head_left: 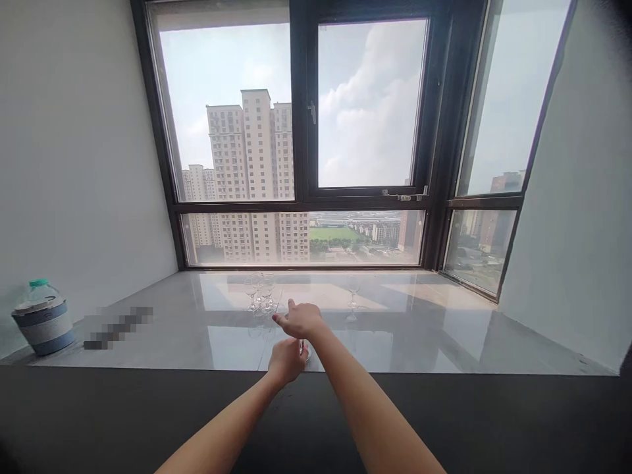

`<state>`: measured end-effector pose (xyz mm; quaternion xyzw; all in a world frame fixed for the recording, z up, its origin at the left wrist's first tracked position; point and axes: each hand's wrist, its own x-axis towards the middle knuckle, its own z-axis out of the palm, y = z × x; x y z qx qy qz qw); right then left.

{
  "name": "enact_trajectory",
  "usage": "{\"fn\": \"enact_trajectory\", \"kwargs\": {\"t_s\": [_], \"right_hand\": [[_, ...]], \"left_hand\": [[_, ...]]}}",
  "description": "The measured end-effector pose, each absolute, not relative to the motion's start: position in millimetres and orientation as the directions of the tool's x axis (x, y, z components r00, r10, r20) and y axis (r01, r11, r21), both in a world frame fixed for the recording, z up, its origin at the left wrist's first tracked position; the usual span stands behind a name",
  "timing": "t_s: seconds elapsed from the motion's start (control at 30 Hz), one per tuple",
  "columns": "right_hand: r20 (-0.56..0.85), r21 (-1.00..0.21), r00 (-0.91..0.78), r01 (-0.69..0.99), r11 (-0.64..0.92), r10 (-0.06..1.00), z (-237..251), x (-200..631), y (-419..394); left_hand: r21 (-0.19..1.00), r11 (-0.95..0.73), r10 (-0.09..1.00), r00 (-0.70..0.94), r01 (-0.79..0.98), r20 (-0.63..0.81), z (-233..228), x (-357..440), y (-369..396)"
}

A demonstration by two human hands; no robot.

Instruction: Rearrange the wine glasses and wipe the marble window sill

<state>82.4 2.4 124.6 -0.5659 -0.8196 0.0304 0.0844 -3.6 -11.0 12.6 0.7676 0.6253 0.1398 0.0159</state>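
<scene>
Daylight is let in through dark-framed windows [301, 207] above a glossy, pale windowsill [168, 339], in whose polished surface the panes are mirrored. Near the glazing, a small cluster of stemmed glasses [267, 283] is stood upright, and a single stemmed glass [353, 286] is set apart toward the right. Close to the front edge of the sill, a clear glass piece [309, 351] is largely covered by the left hand [287, 362]; only a curved edge is shown just beside the thumb, so its full shape cannot be made out. Such glassware may be judged light, stiff, smooth enough to slip and easily chipped; it would best be taken by the stem or low on the bowl, with gentle pressure and no squeezing of the rim. The left fingers are curled in against the clear piece, though whether it is firmly gripped cannot be told. Above and slightly forward, the right hand [301, 320] is held palm down, two fingertips parted by a modest gap and the others hidden; whether anything transparent is pinched there cannot be told. At the far left, a paint-smeared bucket [47, 331] is seen with a green-capped clear bottle [42, 289] rising from it.
</scene>
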Motion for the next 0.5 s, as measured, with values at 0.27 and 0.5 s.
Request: {"fn": "enact_trajectory", "kwargs": {"t_s": [0.27, 0.5], "right_hand": [[0.15, -0.137, -0.358, 0.916, 0.378, 0.922, 121, 82, 10], [0.208, -0.15, -0.357, 0.908, 0.391, 0.911, 115, 86, 7]], "left_hand": [[0.186, -0.194, 0.969, 0.159, 0.963, 0.188, 12, -3, -11], [0.172, -0.207, 0.965, 0.172, 0.963, 0.199, 9, -4, -9]]}}
